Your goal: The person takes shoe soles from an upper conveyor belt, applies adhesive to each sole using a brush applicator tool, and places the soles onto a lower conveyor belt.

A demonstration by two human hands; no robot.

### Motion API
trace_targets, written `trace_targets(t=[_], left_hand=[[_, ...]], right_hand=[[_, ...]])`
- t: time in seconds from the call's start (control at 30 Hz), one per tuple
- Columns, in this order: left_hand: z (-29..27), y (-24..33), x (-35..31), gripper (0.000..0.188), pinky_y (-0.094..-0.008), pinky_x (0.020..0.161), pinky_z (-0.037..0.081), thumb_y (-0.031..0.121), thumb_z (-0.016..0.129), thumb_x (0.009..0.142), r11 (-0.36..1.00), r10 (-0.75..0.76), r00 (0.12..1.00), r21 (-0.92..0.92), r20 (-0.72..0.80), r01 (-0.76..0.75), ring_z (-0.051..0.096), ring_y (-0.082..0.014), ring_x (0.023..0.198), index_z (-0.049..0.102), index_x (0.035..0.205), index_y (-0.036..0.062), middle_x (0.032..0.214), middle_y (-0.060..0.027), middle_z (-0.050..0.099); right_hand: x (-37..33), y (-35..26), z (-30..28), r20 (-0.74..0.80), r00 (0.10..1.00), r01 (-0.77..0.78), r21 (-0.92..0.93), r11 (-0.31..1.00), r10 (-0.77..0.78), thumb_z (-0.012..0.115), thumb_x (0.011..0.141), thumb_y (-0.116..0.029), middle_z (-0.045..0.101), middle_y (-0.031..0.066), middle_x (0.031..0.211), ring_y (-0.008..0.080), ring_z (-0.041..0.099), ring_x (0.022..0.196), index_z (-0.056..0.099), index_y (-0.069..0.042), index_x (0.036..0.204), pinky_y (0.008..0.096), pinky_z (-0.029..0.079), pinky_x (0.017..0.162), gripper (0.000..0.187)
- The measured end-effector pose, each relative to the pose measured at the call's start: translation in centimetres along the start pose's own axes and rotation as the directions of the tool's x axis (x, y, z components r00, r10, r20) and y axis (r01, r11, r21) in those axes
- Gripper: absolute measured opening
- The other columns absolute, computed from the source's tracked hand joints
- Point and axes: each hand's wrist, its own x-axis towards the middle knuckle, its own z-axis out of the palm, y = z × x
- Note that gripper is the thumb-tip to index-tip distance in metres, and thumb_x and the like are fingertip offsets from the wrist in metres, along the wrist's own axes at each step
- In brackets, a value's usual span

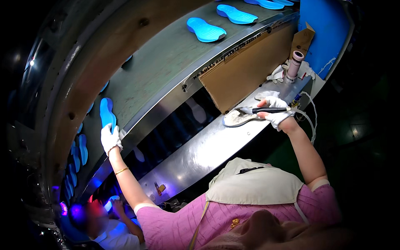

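Observation:
My left hand (111, 139), in a white glove, reaches over the conveyor and grips the near end of a bright blue shoe sole (107, 111). Its fingers are partly hidden against the sole. On the right, my right hand (276, 112), gloved with bare fingertips showing, is closed around a black-handled brush (264, 110). A pale tube (307, 116) runs off from the back of the handle. The brush's tip lies over a whitish, stained sole-shaped piece (237, 119) on the metal ledge (196, 146).
More blue soles (206, 30) lie on the dark conveyor belt (154, 68). Cardboard (250, 68) stands along its side, near a pink bottle (295, 64) and white gloves (276, 74). A yellow-handled tool (160, 188) rests on the ledge. Another person (118, 231) is at lower left.

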Motion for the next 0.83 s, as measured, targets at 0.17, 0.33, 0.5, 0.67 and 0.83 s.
trace_targets(t=[0.17,0.33,0.5,0.67,0.83], left_hand=[[-3.9,5.6,-4.1,0.031,-0.0319,0.090,0.047,0.003,0.070,0.078,0.897,0.319,0.946,-0.339,0.055,-0.283,0.063,-0.0227,0.101,0.064,0.109,0.0024,0.101,-0.0122,0.066],[-5.7,6.9,-5.1,0.006,-0.0417,0.094,0.047,0.005,0.060,0.089,0.420,-0.083,0.827,-0.772,-0.556,-0.477,0.060,-0.0244,0.092,0.060,0.094,0.0004,0.089,-0.0120,0.062],[-7.1,14.5,-3.8,0.048,-0.0352,0.058,0.037,0.037,0.044,0.097,-0.645,0.391,0.837,-0.763,-0.383,-0.048,0.039,-0.0127,0.050,0.049,0.056,0.0129,0.053,0.0010,0.045],[1.0,26.1,-11.3,0.062,-0.0372,0.074,0.039,0.047,0.039,0.097,-0.665,0.539,0.786,-0.421,0.302,0.617,0.044,-0.0229,0.067,0.040,0.045,0.0131,0.058,-0.0057,0.043],[6.3,27.9,-17.9,0.090,-0.0615,0.112,0.013,0.079,0.033,0.081,-0.429,0.833,0.481,-0.231,0.273,0.874,0.030,-0.0422,0.136,0.041,0.141,0.0131,0.144,-0.0176,0.041]], right_hand=[[-0.4,0.0,0.0,0.040,0.999,-0.019,0.044,0.999,0.017,0.072,0.077,0.003,0.065,0.0025,0.089,0.0077,0.060,0.079,0.064,-0.003,0.092,0.0217,0.050,0.073,0.018],[-0.3,0.6,-0.9,0.039,0.998,-0.056,0.166,0.985,0.050,0.070,0.079,0.004,0.066,0.0036,0.092,0.0092,0.061,0.081,0.062,-0.003,0.093,0.0226,0.050,0.075,0.017],[-0.9,0.6,-0.5,-0.056,0.998,-0.007,0.285,0.959,0.024,0.068,0.082,0.001,0.062,0.0013,0.092,0.0080,0.058,0.083,0.060,-0.005,0.094,0.0215,0.047,0.078,0.016],[-1.4,0.9,0.8,-0.068,0.994,0.100,0.205,0.974,-0.088,0.066,0.083,0.002,0.060,0.0015,0.085,0.0077,0.058,0.078,0.058,-0.004,0.093,0.0220,0.048,0.074,0.015],[-2.6,0.1,0.2,-0.039,0.993,0.114,0.161,0.980,-0.109,0.070,0.083,-0.006,0.061,0.0026,0.082,0.0082,0.059,0.075,0.056,-0.004,0.094,0.0229,0.048,0.069,0.018]])
